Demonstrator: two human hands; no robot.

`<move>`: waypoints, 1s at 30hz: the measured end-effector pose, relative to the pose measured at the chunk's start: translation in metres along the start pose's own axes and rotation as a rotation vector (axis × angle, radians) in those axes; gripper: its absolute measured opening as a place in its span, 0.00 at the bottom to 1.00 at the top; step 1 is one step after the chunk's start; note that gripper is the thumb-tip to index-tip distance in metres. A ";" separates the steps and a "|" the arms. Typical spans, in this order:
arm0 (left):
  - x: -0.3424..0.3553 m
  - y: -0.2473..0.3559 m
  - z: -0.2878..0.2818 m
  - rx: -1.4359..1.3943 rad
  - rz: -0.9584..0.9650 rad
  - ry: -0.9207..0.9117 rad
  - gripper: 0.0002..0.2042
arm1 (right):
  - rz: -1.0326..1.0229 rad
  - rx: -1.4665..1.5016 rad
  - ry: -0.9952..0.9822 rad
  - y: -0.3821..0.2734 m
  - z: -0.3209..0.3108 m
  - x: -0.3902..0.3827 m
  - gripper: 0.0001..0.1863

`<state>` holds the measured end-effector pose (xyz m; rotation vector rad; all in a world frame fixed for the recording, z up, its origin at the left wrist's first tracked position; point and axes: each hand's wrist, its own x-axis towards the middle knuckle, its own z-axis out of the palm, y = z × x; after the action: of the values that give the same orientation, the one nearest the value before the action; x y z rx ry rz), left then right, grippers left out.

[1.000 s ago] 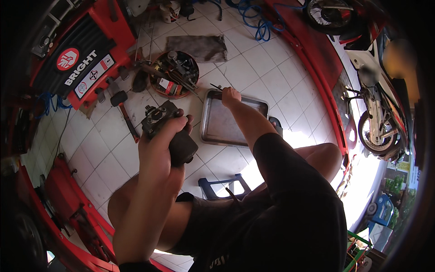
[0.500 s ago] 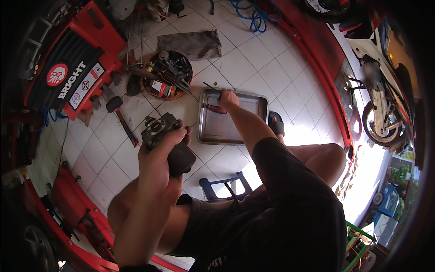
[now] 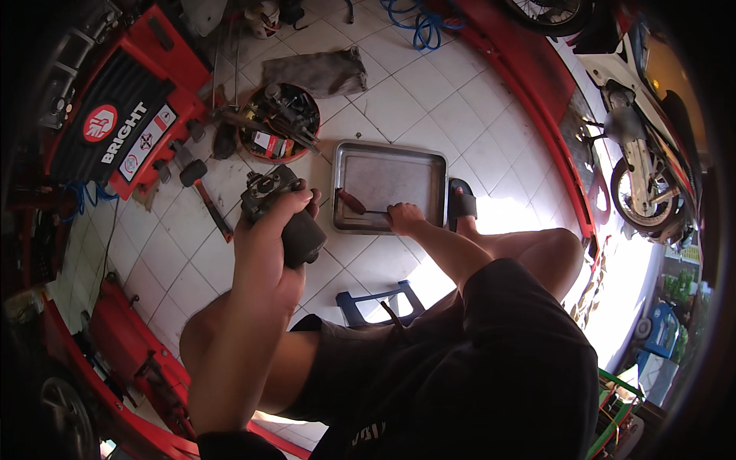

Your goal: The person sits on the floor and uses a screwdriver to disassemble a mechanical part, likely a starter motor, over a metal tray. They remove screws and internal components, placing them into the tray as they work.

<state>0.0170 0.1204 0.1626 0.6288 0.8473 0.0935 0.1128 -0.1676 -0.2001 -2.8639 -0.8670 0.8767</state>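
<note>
Over the tray (image 3: 391,145), the right hand (image 3: 405,218) had come back from the far rim, gripping the tool (image 3: 352,202) by its shaft, its handle now nearer the dark part (image 3: 305,238) clasped in the left hand (image 3: 264,228), left of the tray.

Daylit from the right; burnt out on white square floor tiles (image 3: 502,192) right of centre. Dim at left, near detailless in black short-sleeved shirt (image 3: 498,368) at lower centre. Blurred in one patch over white-bodied motorcycle (image 3: 635,180) at right. Curved along red metal rail (image 3: 529,115) at upper right; black at corners.
</note>
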 end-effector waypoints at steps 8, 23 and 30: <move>0.002 -0.007 -0.009 0.004 0.027 -0.017 0.18 | 0.275 0.083 0.083 -0.016 -0.046 0.012 0.18; 0.000 -0.009 -0.011 0.033 0.049 -0.045 0.17 | 0.498 0.190 0.031 -0.011 -0.055 0.038 0.14; 0.006 -0.008 -0.011 0.091 0.023 -0.024 0.17 | 0.578 0.249 0.034 -0.015 -0.072 0.062 0.13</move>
<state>0.0113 0.1213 0.1489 0.7243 0.8247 0.0680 0.1861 -0.1134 -0.1684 -2.9130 0.0960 0.8817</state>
